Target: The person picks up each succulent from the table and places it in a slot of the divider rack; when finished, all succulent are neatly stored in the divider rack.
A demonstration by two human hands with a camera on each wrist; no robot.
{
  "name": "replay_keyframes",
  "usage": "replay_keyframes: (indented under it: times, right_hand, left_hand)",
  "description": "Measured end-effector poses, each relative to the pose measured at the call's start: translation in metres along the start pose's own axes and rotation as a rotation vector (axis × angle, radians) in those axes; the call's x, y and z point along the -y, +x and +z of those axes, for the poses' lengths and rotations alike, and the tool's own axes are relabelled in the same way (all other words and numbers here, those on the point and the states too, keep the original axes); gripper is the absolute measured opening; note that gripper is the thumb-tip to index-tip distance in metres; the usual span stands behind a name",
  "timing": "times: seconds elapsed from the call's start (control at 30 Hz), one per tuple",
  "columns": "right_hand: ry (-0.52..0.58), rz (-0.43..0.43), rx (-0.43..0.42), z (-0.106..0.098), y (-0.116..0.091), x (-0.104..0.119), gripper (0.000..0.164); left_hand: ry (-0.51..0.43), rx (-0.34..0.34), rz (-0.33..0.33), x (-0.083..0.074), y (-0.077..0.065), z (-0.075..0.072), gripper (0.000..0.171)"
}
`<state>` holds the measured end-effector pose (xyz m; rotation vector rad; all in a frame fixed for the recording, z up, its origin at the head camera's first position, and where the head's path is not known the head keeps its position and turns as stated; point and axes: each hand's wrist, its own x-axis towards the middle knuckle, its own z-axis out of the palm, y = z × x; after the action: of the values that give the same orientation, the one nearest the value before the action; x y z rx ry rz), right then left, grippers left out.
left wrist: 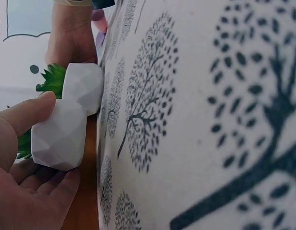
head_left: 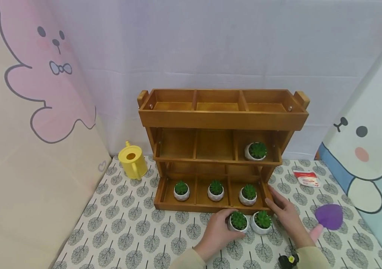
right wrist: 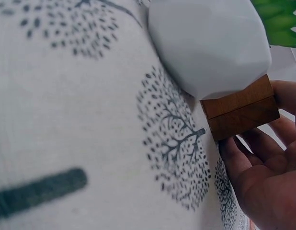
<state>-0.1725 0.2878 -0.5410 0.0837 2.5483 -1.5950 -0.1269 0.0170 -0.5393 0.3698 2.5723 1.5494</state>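
Observation:
In the head view my left hand (head_left: 218, 232) grips a small white faceted pot with a green succulent (head_left: 239, 221), in front of the wooden shelf. The left wrist view shows the thumb on one side of this white pot (left wrist: 59, 136) and fingers on the other. Right beside it another potted succulent (head_left: 261, 223) stands at the shelf's front edge. My right hand (head_left: 286, 213) holds the right end of the wooden shelf's (head_left: 191, 208) bottom tier. Around that wooden corner (right wrist: 246, 108) the right fingers curl in the right wrist view.
The bottom tier has a potted succulent in its left (head_left: 181, 191), middle (head_left: 216, 190) and right (head_left: 248, 195) compartments. One more potted succulent (head_left: 256, 151) sits in the middle tier. A yellow watering can (head_left: 132, 161) stands left; a red-white packet (head_left: 307, 179) and purple toy shovel (head_left: 329, 216) lie right.

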Motion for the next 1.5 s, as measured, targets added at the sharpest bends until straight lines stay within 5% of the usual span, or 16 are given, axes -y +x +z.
replay_keyframes:
  times: [0.23, 0.7, 1.13, 1.5]
  right_hand:
    - [-0.002, 0.000, 0.002, 0.000, -0.001, 0.001, 0.075]
    - [0.008, 0.014, 0.005, 0.001, 0.001, 0.000, 0.074]
    - [0.009, -0.015, 0.002, 0.000, -0.001, 0.000, 0.075]
    - [0.012, -0.015, 0.000, 0.000, 0.001, -0.001, 0.073]
  left_hand:
    - [-0.010, -0.040, 0.047, -0.004, -0.004, -0.006, 0.069]
    - [-0.069, -0.059, 0.040, -0.015, -0.006, -0.025, 0.069]
    - [-0.100, -0.089, 0.090, -0.035, 0.003, -0.067, 0.069]
    - [-0.033, -0.121, 0.186, -0.056, 0.013, -0.099, 0.066]
